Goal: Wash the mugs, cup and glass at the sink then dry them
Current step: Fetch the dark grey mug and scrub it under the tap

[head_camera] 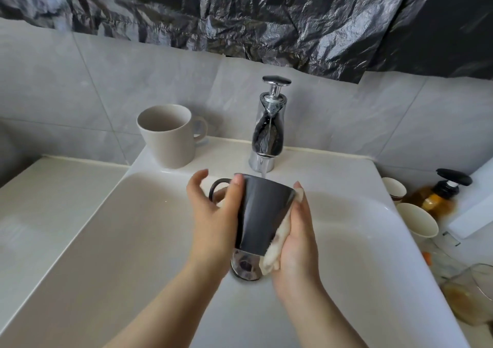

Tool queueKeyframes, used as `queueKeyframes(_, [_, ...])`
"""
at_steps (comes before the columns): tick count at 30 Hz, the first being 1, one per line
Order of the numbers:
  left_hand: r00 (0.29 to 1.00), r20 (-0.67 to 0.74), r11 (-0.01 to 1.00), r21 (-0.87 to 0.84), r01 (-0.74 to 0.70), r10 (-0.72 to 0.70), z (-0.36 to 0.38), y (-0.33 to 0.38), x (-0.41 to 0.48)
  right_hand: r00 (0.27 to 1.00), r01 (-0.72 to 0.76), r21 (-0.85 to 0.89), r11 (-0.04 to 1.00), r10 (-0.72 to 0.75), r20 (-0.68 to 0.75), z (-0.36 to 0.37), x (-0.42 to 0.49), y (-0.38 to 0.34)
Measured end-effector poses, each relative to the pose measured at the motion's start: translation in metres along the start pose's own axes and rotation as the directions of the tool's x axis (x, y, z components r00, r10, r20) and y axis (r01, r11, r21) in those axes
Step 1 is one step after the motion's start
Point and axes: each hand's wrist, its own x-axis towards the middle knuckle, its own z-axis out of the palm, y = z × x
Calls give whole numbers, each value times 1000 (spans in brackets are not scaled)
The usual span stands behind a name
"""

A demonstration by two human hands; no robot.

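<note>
Early days, I'd judge: the dark mug (260, 214) hangs tilted over the sink (128, 230) by the running tap (268, 134), left hand (213, 214) fingers curled round it, right hand (300, 230) clasping a sponge (277, 241) against its side. Beige mug (168, 136), cups (418, 219) and glass (469, 291) wait; drying remains. The mug's inside is hidden, and the glass is cut off.
</note>
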Motion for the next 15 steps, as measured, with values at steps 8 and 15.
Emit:
queueKeyframes(8, [979,125,987,-9,163,-161,-3,-1,6,956,292,-349,891,-262,130,1,-7,-2])
queueKeyframes(15, [956,195,958,-139,249,-220,-1,3,5,991,-108,36,994,104,90,-6,1,-15])
